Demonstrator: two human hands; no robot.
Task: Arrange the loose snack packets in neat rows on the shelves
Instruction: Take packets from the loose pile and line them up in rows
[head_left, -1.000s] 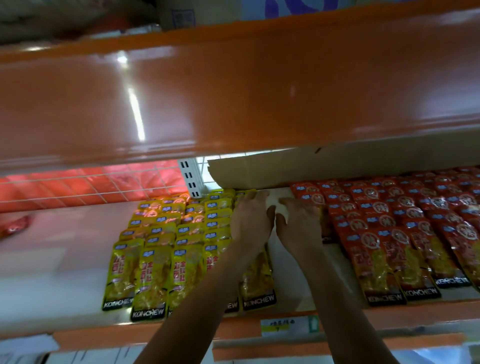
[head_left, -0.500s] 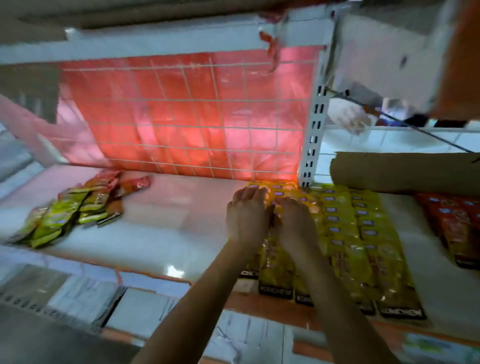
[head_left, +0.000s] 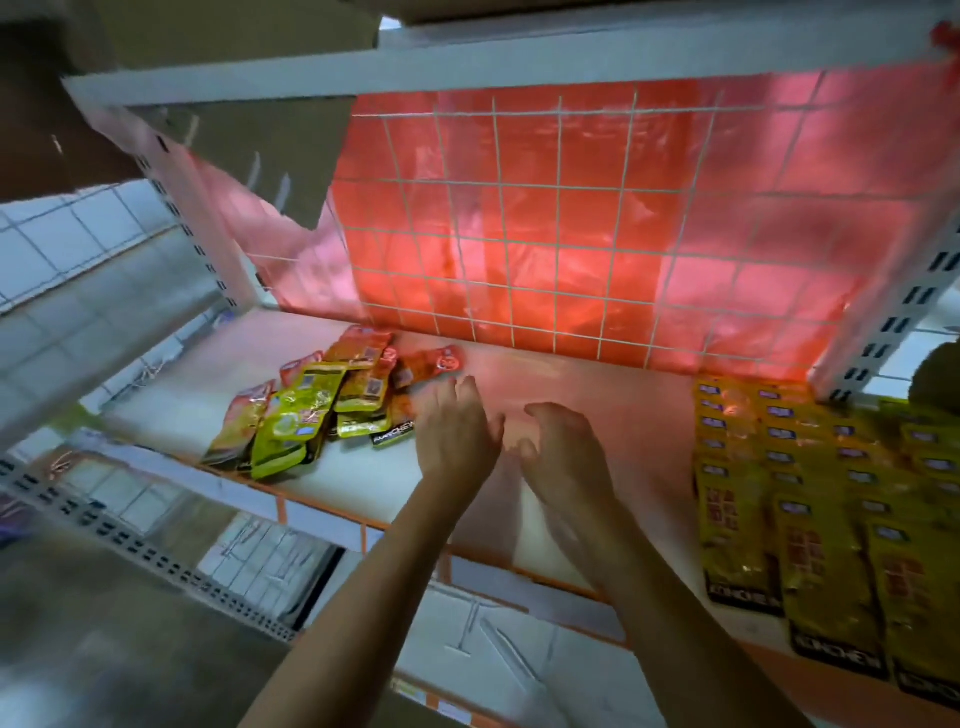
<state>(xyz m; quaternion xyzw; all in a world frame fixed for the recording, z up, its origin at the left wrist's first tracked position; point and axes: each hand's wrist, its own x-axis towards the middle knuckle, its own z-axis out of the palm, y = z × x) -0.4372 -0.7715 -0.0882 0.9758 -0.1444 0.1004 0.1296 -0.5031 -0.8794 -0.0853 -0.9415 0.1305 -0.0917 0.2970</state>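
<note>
- A person's left hand (head_left: 457, 431) and right hand (head_left: 566, 447) hover side by side over the bare middle of a white shop shelf (head_left: 613, 384), between two lots of stock.
- Neither grip holds anything: the left hand's fingers are stretched out and slightly apart, and the right hand's hang loosely curled around nothing.
- Just beyond the left hand lies a jumbled heap of green, yellow and orange foil snack packets (head_left: 311, 410), overlapping at all angles.
- At the right end of the shelf, flat yellow foil packets (head_left: 810, 499) lie in straight overlapping rows from back to front edge; that stretch looks finished.
- By this showing the job is partway done: the heap is yet to be sorted and laid out, likely into the vacant stretch beneath the hands.
- A white wire grid backed with red plastic sheeting (head_left: 519, 234) closes the rear.
</note>
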